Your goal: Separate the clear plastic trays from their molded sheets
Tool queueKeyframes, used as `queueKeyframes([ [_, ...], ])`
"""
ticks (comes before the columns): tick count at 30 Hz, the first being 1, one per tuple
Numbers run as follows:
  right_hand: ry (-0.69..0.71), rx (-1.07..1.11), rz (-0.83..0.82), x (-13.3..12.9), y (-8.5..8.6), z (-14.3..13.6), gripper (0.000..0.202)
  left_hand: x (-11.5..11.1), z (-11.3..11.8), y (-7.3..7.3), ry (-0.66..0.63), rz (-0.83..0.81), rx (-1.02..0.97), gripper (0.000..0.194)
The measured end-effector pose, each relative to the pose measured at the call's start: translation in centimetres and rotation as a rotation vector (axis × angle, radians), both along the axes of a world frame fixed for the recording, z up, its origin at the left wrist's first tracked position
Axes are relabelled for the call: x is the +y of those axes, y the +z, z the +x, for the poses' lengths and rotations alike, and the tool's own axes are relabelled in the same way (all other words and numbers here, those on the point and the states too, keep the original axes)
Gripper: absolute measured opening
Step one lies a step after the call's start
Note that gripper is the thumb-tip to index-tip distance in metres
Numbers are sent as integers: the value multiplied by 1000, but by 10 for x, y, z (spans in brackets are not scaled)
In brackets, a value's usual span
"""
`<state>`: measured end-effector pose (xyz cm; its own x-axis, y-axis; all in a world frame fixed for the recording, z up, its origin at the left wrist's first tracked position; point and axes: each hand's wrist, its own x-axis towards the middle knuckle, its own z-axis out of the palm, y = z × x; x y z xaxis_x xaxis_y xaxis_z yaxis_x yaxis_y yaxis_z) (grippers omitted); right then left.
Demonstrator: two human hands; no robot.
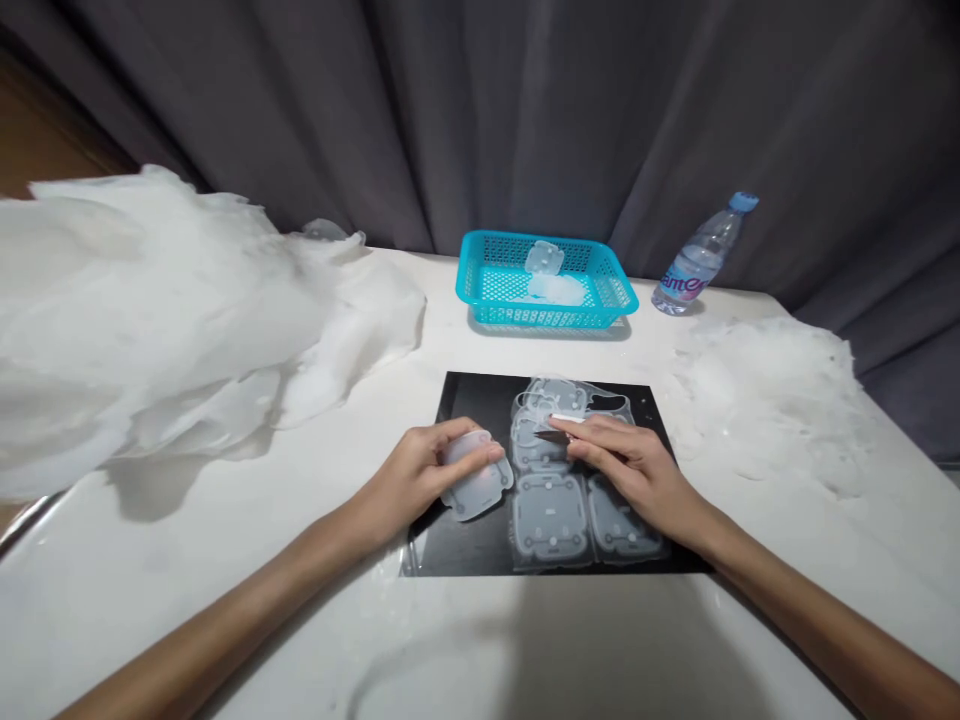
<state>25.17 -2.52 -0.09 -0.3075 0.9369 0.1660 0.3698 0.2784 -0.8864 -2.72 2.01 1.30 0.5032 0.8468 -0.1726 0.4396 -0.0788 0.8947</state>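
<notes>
My left hand (442, 460) is closed on a loose, translucent rounded-square piece (474, 488), pinched between thumb and fingers over the left part of a black board (472, 545). On the board lies a translucent moulded sheet (551, 515) with several more such rounded-square shapes in it. One cut-out near its top right shows the black beneath. My right hand (630, 462) rests over the sheet, gripping a small tool with a dark pointed blade (551, 437). Its tip points left, over the sheet's upper part. The fingers hide most of the tool.
Behind the board stands a blue perforated basket (547, 322) with several translucent pieces inside. A water bottle (690, 265) stands at the back right. Crumpled translucent sheets (165, 300) pile up on the left, and a smaller heap (780, 400) lies right. A grey curtain (510, 120) hangs behind the white table (375, 640).
</notes>
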Motion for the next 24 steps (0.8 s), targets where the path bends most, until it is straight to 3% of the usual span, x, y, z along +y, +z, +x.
queueKeyframes([
  [6,76,22,-5,10,-6,-30,34,-1,-8,-5,-78,-2,-14,45],
  [24,109,-49,-23,11,-9,-22,35,-1,-5,-8,-81,42,-6,47],
])
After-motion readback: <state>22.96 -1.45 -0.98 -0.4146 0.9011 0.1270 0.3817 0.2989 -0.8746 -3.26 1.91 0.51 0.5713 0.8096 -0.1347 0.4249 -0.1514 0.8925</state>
